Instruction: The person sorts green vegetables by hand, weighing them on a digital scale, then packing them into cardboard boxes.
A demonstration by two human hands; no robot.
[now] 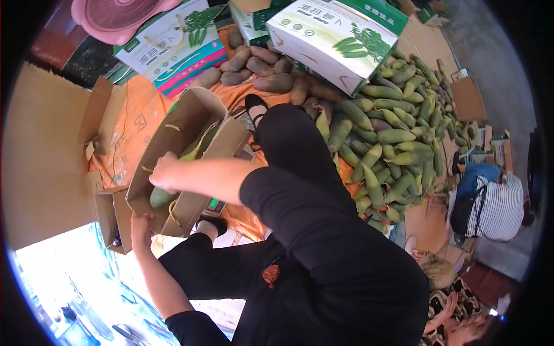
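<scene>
1. head view, left of centre: an open cardboard box (179, 155) is seen tilted, its mouth turned toward the upper right, with a green fruit (161, 198) lying inside near its lower end.
2. one hand (164, 172), which is the upper of the two in the frame, is laid over the box's opening, fingers curled on the rim; which hand it is cannot be told for certain, though it is taken as the right.
3. the other hand (140, 222), taken as the left, is pressed against the box's lower edge from below, gripping the cardboard.
4. a small scale (214, 205) with a green display is seen just beneath the box.
5. right of centre, a large pile of green fruits (392, 144) is spread on an orange sheet (135, 124).
6. at the top, printed cartons (340, 34) are stacked.
</scene>
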